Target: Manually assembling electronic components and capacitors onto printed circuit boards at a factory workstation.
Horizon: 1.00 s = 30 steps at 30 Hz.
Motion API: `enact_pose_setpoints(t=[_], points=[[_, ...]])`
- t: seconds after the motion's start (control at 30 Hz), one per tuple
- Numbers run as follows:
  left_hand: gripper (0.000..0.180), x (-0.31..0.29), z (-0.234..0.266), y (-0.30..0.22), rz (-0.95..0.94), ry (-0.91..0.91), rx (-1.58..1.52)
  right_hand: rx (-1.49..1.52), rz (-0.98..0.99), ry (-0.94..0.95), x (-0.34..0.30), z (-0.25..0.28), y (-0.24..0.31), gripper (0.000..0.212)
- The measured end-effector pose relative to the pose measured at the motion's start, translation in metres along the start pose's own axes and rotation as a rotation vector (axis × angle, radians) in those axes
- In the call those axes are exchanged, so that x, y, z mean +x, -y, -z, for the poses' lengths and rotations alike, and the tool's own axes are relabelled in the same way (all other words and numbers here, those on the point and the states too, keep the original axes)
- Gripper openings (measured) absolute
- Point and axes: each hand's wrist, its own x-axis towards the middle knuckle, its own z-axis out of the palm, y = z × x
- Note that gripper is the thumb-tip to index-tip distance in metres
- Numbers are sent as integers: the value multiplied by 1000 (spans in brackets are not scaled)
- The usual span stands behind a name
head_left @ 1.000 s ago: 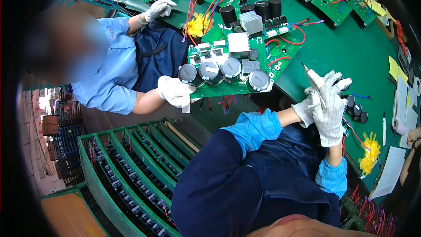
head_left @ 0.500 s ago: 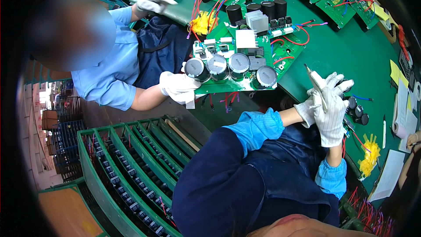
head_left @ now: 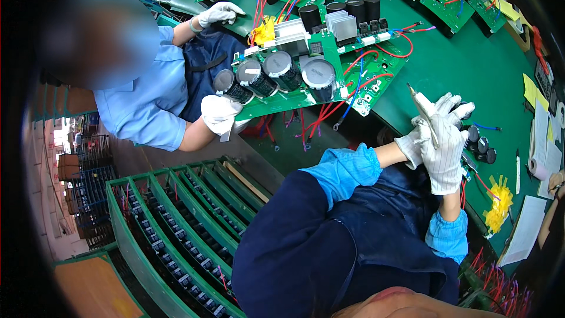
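My left hand, in a white glove, has its fingers stretched out toward the upper right, bare of any object. Across it lies my right hand, in a striped white glove, closed on a slim pen-like tool whose pointed tip sticks out up and left. Both hands touch above my lap at the bench edge, and the overlap hides part of the left palm. Beside them is a group of black capacitors. To the left, a co-worker's gloved hand holds a tilted green circuit board with large capacitors and a heat sink.
Another board with wires lies behind the held one on the green bench. Several wired boards line its far side. Yellow tape and papers are at right. A green slotted rack stands lower left.
The co-worker's board has moved left and tilted, uncovering more of the board and wires behind it. The co-worker's other hand has lowered slightly. My hands stay almost the same.
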Motion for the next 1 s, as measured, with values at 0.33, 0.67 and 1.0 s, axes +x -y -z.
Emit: enact_pose_setpoints(t=[0.33,0.67,1.0], points=[[66,-3,-3,6,-26,15,79,866,-45,222,-12,2,-12,64],[61,-2,-3,2,55,-36,-16,947,13,-99,-9,-12,-4,48],[67,-1,2,1,76,43,-63,653,60,-73,-3,12,-15,45]])
